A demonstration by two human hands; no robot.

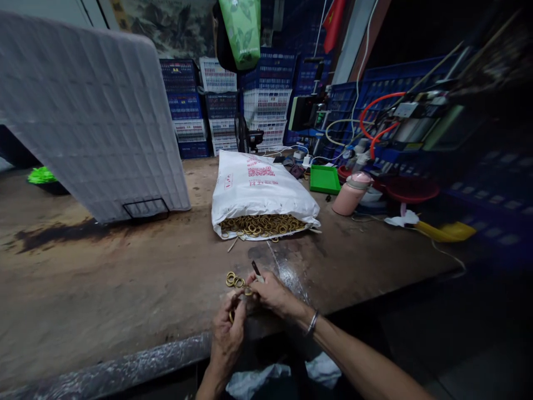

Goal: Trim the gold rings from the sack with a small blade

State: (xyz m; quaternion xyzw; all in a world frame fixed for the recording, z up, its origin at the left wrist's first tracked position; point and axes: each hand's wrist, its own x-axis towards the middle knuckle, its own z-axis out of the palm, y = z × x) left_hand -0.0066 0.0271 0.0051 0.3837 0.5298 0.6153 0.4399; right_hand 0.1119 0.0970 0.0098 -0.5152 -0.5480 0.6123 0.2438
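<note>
Left hand [228, 324]: fingers curled, thumb folded in toward them; one brass-coloured ring [231, 316] held within the curl; right hand [268, 289]: fingers closed around a slim tool [256, 270], dark end pointing up and away; a second ring [249, 291] sits at the meeting fingertips of both hands, exact grip on it cannot be told; loose rings [235, 281] lie on the desk [125, 300] just beyond the fingers; farther back, a white sack [262, 191] lies with more rings [262, 224] filling its open mouth.
</note>
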